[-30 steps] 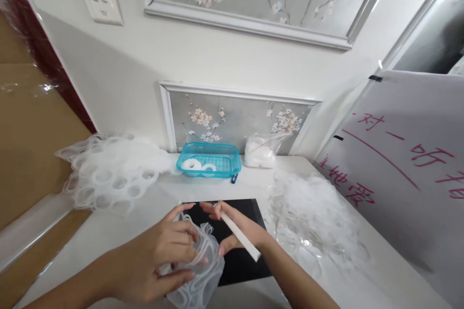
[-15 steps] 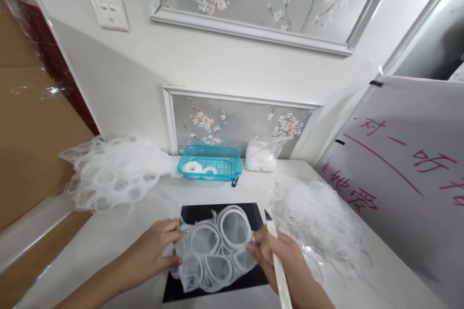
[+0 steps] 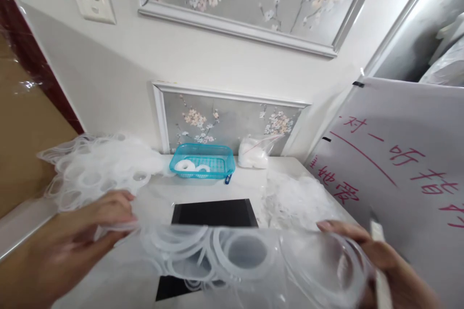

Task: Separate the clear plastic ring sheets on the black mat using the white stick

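— What is held above the black mat (image 3: 215, 212)?
— A clear plastic sheet of rings (image 3: 239, 253), stretched flat just over the mat's near edge, likely for a better look. The left hand (image 3: 78, 231) pinches one end; the right hand (image 3: 366, 251) grips the other, a white stick (image 3: 379, 270) tucked alongside.

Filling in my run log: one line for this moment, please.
left hand: grips sheet edge | right hand: grips sheet, holds white stick | ring sheet: stretched above black mat
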`<state>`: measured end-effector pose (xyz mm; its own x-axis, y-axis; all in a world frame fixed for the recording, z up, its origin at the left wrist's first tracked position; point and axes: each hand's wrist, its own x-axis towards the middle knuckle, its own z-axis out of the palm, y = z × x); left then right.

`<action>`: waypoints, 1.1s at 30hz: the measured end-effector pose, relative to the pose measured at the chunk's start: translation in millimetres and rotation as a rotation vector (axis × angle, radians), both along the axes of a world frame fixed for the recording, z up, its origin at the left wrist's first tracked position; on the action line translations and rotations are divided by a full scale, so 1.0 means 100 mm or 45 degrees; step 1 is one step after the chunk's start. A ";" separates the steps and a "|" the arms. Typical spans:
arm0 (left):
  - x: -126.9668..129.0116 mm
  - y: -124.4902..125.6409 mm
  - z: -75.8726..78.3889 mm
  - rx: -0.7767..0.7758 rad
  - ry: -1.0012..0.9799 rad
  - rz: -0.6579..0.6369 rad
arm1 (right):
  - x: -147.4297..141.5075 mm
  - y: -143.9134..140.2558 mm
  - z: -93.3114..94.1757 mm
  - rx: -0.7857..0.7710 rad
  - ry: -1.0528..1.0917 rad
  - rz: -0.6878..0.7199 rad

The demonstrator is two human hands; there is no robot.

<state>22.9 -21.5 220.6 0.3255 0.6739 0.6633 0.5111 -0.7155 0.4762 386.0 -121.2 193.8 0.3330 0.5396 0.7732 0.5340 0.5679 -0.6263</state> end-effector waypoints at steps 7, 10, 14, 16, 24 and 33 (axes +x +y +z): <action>0.32 1.07 -0.15 0.028 0.533 0.208 | 0.07 1.39 -0.50 -0.341 0.098 0.029; 0.43 1.49 -0.48 -0.007 0.652 0.243 | 0.13 1.77 -0.85 -0.495 0.013 0.097; 0.38 1.46 -0.96 -0.047 0.745 0.250 | 0.20 1.69 -1.15 -0.658 -0.140 0.096; 0.22 1.25 -1.28 -0.108 0.838 0.224 | 0.31 1.47 -1.28 -0.705 -0.190 0.032; -0.75 0.35 -2.30 -0.377 1.001 0.194 | 1.10 0.15 -2.28 -1.131 -0.549 -0.363; -0.39 0.42 -2.14 -0.308 0.976 -0.005 | 1.23 0.49 -1.60 -0.831 -0.373 -0.630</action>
